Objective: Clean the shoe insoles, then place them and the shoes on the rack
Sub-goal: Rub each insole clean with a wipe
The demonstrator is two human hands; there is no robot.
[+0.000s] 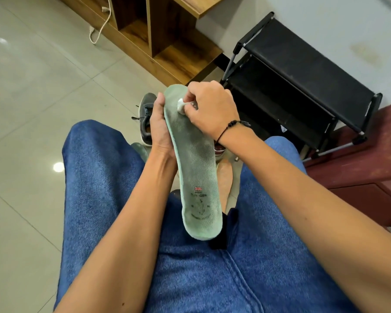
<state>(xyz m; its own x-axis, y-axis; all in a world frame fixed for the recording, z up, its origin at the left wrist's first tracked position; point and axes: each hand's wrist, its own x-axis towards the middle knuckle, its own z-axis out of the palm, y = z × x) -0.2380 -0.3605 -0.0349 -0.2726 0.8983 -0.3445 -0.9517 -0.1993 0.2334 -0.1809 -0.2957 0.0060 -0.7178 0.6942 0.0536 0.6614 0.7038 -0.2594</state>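
Observation:
A pale green insole (194, 163) with a grey, soiled top is held up over my lap, toe end away from me. My left hand (159, 129) grips its left edge near the forefoot. My right hand (209, 107) pinches a small white wad (180, 105) and presses it on the insole's toe area. A grey lace-up shoe (146, 114) stands on the floor behind my left hand. Another green insole (139, 150) peeks out below that hand. A second shoe (220, 150) is mostly hidden under my right wrist.
A black two-tier shoe rack (298, 86) stands at the right against the wall, on a dark red mat (366, 159). A wooden shelf unit (158, 39) with a white cable (99, 30) is at the back. Tiled floor (32, 109) spreads to the left.

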